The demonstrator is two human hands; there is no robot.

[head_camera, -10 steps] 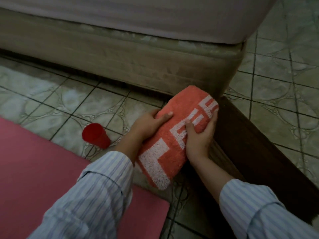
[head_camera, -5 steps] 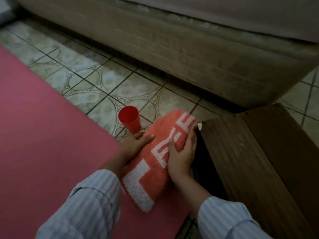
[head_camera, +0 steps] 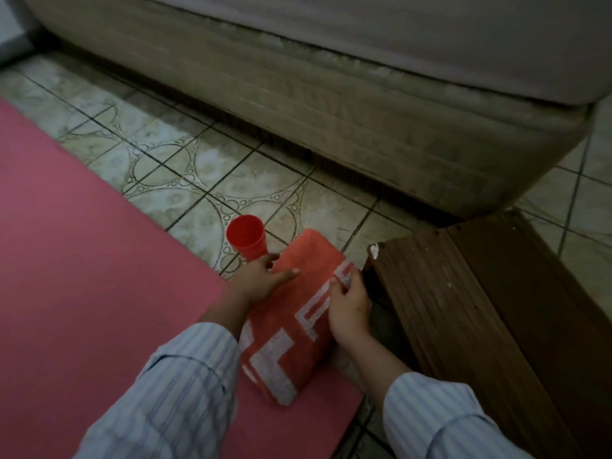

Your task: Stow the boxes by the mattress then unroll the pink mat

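Observation:
The pink mat (head_camera: 82,276) lies flat and unrolled on the tiled floor at the left. A folded orange towel with a white pattern (head_camera: 294,316) rests partly on the mat's near right corner and partly on the tiles. My left hand (head_camera: 261,279) lies on the towel's left edge, fingers spread over it. On the towel's right edge my right hand (head_camera: 349,306) grips the fabric. The mattress (head_camera: 364,104) on its base runs across the top. A dark wooden box (head_camera: 496,309) sits at the right, beside the mattress corner.
A red plastic cup (head_camera: 246,236) stands upright on the tiles just beyond the towel and my left hand. Patterned floor tiles (head_camera: 185,167) separate the mat from the mattress. My striped sleeves fill the bottom of the view.
The towel has come down from in front of the mattress corner to the floor at the mat's corner, beside the wooden box. Both hands stayed on it. The view shifted left.

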